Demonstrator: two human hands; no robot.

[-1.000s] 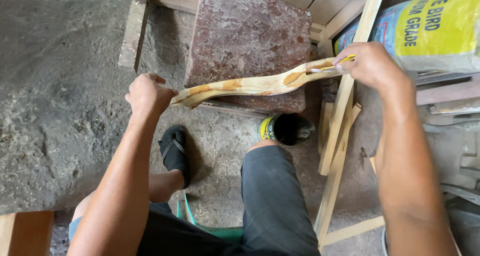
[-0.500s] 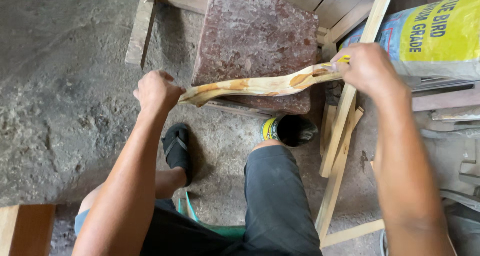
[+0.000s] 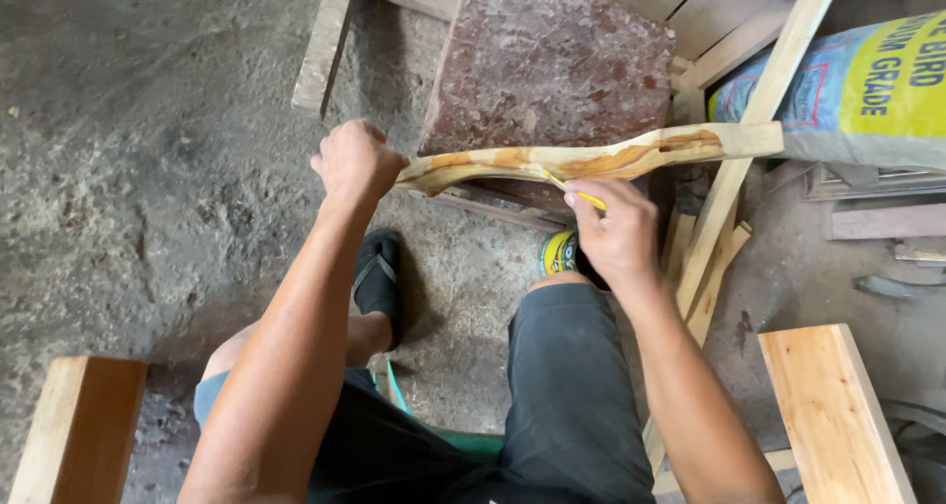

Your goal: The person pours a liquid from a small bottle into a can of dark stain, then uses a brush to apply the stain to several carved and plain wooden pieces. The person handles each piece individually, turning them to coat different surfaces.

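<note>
View from a head camera, looking down at a seated person's two bare arms over a dusty concrete floor [image 3: 148,169]. The left hand [image 3: 355,161] is closed in a fist around the left end of a long, thin, curved strip of wood [image 3: 591,156], pale with orange-brown streaks, held roughly level in the air above the knees. The strip runs from that fist off to the right, where its free end lies in front of a slanting pale wooden batten [image 3: 764,100]. The right hand [image 3: 616,230] sits just below the middle of the strip, fingers pinched shut on a thin yellow pencil [image 3: 581,195] whose tip touches the strip's near edge. The strip looks light and fairly stiff but slender enough to flex or snap, and its uneven edges look rough, so a firm hold at the end, as now, with support near the middle, seems best. Beyond the strip stands a reddish stone slab [image 3: 552,61], and at far right lies a yellow and blue sack [image 3: 857,90]. Dark shorts and black sandals show below; pale wooden planks [image 3: 833,415] lie near right and near left
</note>
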